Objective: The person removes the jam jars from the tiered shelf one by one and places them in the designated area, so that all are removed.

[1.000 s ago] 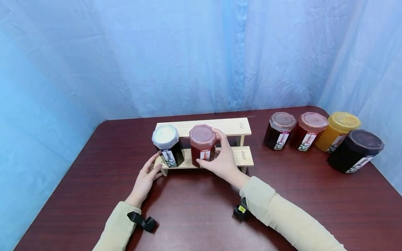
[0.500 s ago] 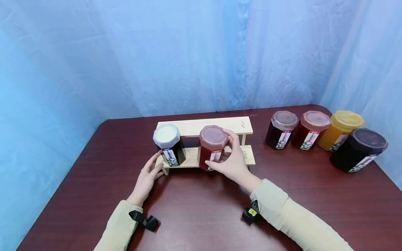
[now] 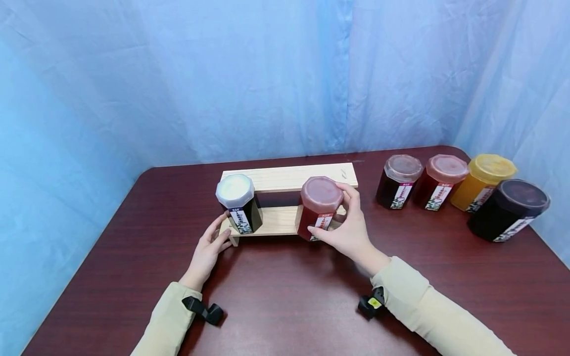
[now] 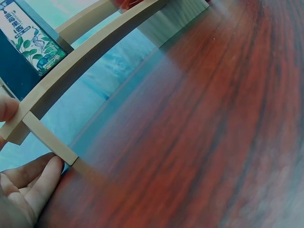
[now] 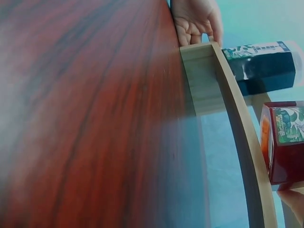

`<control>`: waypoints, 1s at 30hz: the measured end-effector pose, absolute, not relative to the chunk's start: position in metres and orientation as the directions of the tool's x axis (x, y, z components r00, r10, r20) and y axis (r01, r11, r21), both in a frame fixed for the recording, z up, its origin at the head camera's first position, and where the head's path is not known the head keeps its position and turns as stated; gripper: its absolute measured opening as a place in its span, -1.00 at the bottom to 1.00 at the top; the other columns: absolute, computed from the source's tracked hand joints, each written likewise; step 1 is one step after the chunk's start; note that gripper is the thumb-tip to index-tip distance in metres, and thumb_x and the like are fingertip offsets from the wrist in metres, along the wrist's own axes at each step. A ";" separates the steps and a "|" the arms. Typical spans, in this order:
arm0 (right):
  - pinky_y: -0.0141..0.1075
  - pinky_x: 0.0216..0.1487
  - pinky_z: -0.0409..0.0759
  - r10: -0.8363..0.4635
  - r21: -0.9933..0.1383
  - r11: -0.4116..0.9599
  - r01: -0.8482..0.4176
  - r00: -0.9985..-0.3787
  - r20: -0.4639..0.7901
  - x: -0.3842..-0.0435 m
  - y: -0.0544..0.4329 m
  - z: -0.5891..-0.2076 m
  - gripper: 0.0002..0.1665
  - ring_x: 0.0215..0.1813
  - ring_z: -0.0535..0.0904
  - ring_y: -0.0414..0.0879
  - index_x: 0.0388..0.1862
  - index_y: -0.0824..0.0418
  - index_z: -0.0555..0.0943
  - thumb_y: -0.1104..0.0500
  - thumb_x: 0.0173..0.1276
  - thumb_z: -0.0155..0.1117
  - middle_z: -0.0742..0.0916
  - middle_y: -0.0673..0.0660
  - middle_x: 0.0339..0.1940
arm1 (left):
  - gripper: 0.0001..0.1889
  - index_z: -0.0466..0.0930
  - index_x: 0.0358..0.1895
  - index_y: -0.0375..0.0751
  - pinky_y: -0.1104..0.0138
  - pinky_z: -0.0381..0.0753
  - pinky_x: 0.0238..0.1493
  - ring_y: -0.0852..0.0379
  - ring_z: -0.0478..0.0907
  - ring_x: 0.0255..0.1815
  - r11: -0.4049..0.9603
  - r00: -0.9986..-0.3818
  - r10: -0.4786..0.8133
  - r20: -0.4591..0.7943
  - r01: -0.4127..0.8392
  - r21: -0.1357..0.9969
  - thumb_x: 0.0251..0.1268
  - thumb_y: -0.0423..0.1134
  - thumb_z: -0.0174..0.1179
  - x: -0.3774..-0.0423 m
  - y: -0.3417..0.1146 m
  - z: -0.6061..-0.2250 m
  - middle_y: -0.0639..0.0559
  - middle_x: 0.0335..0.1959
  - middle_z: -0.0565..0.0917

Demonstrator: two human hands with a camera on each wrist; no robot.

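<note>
In the head view, my right hand grips a red jar with a pink lid, thumb on its front and fingers round its far right side. The jar is upright over the right part of the lower step of a wooden two-tier shelf; I cannot tell whether its base touches the wood. My left hand holds the left end of that lower step, and in the left wrist view its fingers lie by the leg. Beside it a dark jar with a white lid stands on the step.
Right of the shelf stand a dark purple jar, a second red jar, a yellow jar and a black-lidded jar. The upper tier rises behind. Blue curtains hang behind the dark red table.
My right hand has moved the red jar to the right along the lower step, away from the white-lidded jar. The left hand stays at the shelf's left end.
</note>
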State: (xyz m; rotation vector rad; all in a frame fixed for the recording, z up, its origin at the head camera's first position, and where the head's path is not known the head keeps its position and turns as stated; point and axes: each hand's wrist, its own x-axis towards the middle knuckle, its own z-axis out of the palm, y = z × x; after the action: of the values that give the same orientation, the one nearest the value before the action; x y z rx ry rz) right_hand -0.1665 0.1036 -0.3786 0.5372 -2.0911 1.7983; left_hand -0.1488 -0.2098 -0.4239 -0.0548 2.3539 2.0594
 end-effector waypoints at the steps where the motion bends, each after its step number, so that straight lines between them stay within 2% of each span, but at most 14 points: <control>1: -0.52 -0.12 0.59 -0.065 -0.859 0.139 -0.493 -0.870 0.489 -0.166 0.106 -0.379 0.18 0.06 0.47 -0.34 0.32 0.24 0.10 0.53 -0.29 0.54 0.53 0.24 0.14 | -0.47 0.15 0.44 -0.07 0.46 0.56 -0.06 0.42 0.51 -0.04 0.131 -0.999 -0.018 -0.032 -0.034 0.991 0.44 -0.25 -0.01 -0.149 -0.210 -0.424 -0.07 0.42 0.22; 6: -0.56 -0.11 0.56 -0.045 -0.840 0.161 -0.518 -0.854 0.518 -0.163 0.118 -0.377 0.18 0.07 0.46 -0.37 0.31 0.29 0.09 0.54 -0.30 0.54 0.53 0.18 0.12 | -0.46 0.15 0.44 -0.05 0.46 0.56 -0.06 0.42 0.51 -0.03 0.133 -0.999 -0.016 -0.032 -0.034 0.990 0.44 -0.24 0.00 -0.149 -0.209 -0.424 -0.05 0.42 0.21; 11: -0.59 -0.16 0.55 -0.032 -0.811 0.202 -0.549 -0.831 0.555 -0.161 0.132 -0.376 0.19 -0.08 0.53 -0.39 0.31 0.30 0.11 0.56 -0.33 0.54 0.52 -0.07 0.09 | -0.47 0.16 0.44 -0.06 0.46 0.56 -0.05 0.41 0.46 0.02 0.132 -1.000 -0.010 -0.024 -0.025 0.991 0.44 -0.24 0.00 -0.149 -0.210 -0.424 -0.09 0.41 0.23; 14: -0.60 -0.19 0.54 -0.027 -0.789 0.210 -0.578 -0.810 0.586 -0.161 0.140 -0.374 0.19 -0.16 0.55 -0.38 0.31 0.30 0.11 0.57 -0.34 0.54 0.52 -0.15 0.07 | -0.47 0.16 0.43 -0.05 0.46 0.56 -0.04 0.40 0.43 0.05 0.129 -1.000 -0.008 -0.023 -0.023 0.991 0.44 -0.25 0.00 -0.149 -0.210 -0.424 -0.11 0.39 0.24; 17: -0.62 -0.16 0.52 -0.028 -0.759 0.222 -0.611 -0.783 0.622 -0.160 0.148 -0.371 0.20 -0.13 0.55 -0.38 0.31 0.32 0.11 0.57 -0.34 0.54 0.53 -0.19 0.08 | -0.47 0.16 0.43 -0.05 0.46 0.55 -0.03 0.39 0.42 0.07 0.133 -1.000 -0.008 -0.028 -0.029 0.991 0.44 -0.24 0.00 -0.149 -0.210 -0.423 -0.10 0.39 0.25; 23: -0.65 -0.05 0.47 -0.061 -0.665 0.308 -0.680 -0.712 0.700 -0.157 0.166 -0.370 0.22 0.07 0.47 -0.40 0.28 0.38 0.14 0.57 -0.45 0.57 0.49 -0.28 0.13 | -0.47 0.16 0.43 -0.03 0.47 0.54 -0.02 0.39 0.39 0.11 0.136 -1.000 0.000 -0.026 -0.026 0.990 0.45 -0.22 0.00 -0.148 -0.209 -0.424 -0.03 0.42 0.20; 30: -0.67 0.00 0.42 -0.081 -0.611 0.388 -0.690 -0.686 0.723 -0.152 0.187 -0.374 0.23 0.10 0.44 -0.44 0.25 0.41 0.19 0.57 -0.56 0.56 0.45 -0.30 0.19 | -0.48 0.16 0.43 -0.04 0.49 0.54 -0.03 0.41 0.39 0.11 0.144 -1.000 -0.005 -0.021 -0.022 0.989 0.45 -0.23 -0.01 -0.148 -0.210 -0.424 -0.01 0.44 0.18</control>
State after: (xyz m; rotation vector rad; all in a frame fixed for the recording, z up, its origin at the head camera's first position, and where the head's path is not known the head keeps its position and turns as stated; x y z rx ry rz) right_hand -0.1522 0.1874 -0.3738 0.6577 -2.0464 1.3059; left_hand -0.1484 -0.2100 -0.4238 -0.0277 2.3664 2.0471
